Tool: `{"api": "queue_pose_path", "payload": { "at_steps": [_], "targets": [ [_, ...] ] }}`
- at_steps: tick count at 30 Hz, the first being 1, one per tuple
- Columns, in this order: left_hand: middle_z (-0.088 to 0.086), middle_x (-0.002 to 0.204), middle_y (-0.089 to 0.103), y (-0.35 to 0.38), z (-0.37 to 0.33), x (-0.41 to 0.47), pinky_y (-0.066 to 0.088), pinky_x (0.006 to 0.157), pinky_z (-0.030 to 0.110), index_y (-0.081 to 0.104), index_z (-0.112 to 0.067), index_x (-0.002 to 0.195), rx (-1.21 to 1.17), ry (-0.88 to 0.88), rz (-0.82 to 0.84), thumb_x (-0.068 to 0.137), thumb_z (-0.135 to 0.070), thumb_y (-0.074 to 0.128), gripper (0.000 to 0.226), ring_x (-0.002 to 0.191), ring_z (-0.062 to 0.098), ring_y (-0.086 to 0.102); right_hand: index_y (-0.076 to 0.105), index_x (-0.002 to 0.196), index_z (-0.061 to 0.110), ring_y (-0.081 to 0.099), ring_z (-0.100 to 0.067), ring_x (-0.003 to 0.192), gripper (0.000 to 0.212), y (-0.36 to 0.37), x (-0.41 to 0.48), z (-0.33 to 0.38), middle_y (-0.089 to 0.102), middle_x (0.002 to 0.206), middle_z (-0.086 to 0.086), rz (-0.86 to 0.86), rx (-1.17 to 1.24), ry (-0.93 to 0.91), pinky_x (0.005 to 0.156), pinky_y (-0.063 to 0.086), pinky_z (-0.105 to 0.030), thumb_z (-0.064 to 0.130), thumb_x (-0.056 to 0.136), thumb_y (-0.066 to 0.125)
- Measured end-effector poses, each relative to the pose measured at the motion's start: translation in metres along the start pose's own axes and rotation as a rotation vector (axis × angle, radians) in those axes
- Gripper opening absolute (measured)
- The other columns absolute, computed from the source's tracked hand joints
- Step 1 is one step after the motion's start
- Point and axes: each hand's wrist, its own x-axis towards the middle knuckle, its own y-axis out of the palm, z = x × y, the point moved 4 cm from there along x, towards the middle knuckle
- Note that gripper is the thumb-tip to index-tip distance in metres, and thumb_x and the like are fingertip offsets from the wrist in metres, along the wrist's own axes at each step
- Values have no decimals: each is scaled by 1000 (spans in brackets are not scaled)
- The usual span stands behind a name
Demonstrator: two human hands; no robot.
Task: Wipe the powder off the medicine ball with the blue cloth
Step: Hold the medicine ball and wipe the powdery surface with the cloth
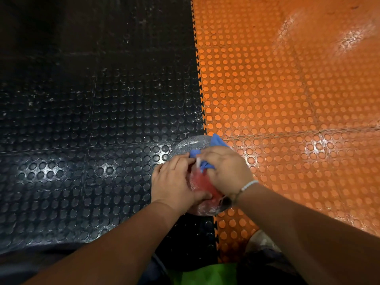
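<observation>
The medicine ball [200,184] sits on the floor at the seam between the black and orange mats. Its near side is red, its far side [191,145] grey and dusted with white powder. My left hand [174,182] wraps around the ball's left side, thumb across the red part. My right hand [224,169] grips the bunched blue cloth [218,141] and presses it on the top of the ball. Much of the ball is hidden under both hands.
Black studded floor mat [92,120] on the left, orange studded mat [287,99] on the right, joined by a toothed seam. White powder specks lie on the black mat near the seam. My knee and a green garment [205,274] show at the bottom.
</observation>
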Motion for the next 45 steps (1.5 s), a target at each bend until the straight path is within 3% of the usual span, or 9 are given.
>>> {"api": "queue_pose_path", "payload": {
  "at_steps": [5, 14, 16, 20, 24, 27, 34, 42, 45],
  "targets": [
    [-24, 143, 31, 1, -1, -2, 13, 116, 32, 40, -39, 131, -5, 30, 49, 52, -72, 73, 92, 134, 3, 27, 66, 113, 21, 57, -21, 91, 27, -16, -2, -69, 64, 114, -7, 35, -67, 503, 75, 37, -18, 16, 93, 49],
    [-21, 134, 40, -4, 6, 6, 16, 108, 27, 47, -35, 123, -21, 9, 6, 49, -67, 77, 86, 127, 4, 37, 74, 85, 23, 67, -14, 86, 34, 5, -7, -8, 72, 96, 4, -33, -50, -145, 81, 50, -24, 19, 69, 44],
    [-23, 138, 36, -4, 2, 5, 13, 112, 29, 43, -39, 128, -4, 27, 30, 50, -69, 77, 90, 130, 3, 32, 69, 89, 33, 62, -14, 95, 31, -3, -4, -34, 68, 106, 4, -37, 85, 142, 89, 42, -17, 9, 79, 53],
    [-25, 139, 32, -1, -4, 5, 7, 112, 27, 40, -41, 129, -9, 52, 57, 51, -69, 76, 91, 131, 0, 28, 69, 100, 27, 59, -7, 77, 23, -9, -3, -67, 65, 97, 4, -117, 313, 689, 57, 36, -5, 11, 89, 56],
    [-21, 130, 39, -2, -2, 7, 11, 110, 28, 45, -37, 122, -21, 24, 25, 49, -66, 80, 86, 126, 4, 34, 71, 100, 23, 61, -9, 90, 31, 4, -4, -16, 66, 105, 8, -45, 54, 235, 87, 45, -16, 6, 81, 54],
    [-20, 128, 41, -6, 1, 8, 14, 111, 29, 46, -35, 122, -33, 6, 17, 49, -66, 80, 86, 125, 7, 38, 74, 93, 16, 67, -17, 90, 35, 8, -9, -6, 71, 99, 0, -65, -48, -71, 82, 52, -26, 15, 70, 47],
    [-23, 132, 38, -4, -8, 12, 12, 112, 30, 44, -38, 126, -15, 54, 55, 48, -69, 78, 90, 127, 2, 34, 69, 100, 26, 60, -13, 98, 25, -10, 4, -50, 66, 107, 6, -129, 222, 447, 89, 39, -17, 8, 86, 59],
    [-19, 122, 44, -6, 1, 14, 21, 103, 27, 47, -34, 113, -90, -18, 3, 49, -60, 80, 77, 117, 7, 44, 73, 97, 19, 67, -22, 94, 41, 9, -6, -8, 70, 105, -4, 64, -107, -116, 83, 54, -42, 28, 69, 44],
    [-22, 133, 39, -10, 2, 14, 18, 107, 28, 43, -40, 122, -70, -25, 44, 48, -65, 81, 86, 125, 5, 38, 67, 109, 25, 60, -20, 106, 29, -7, 4, -41, 66, 115, -1, 25, -43, 146, 94, 41, -23, 22, 82, 58]
  ]
}}
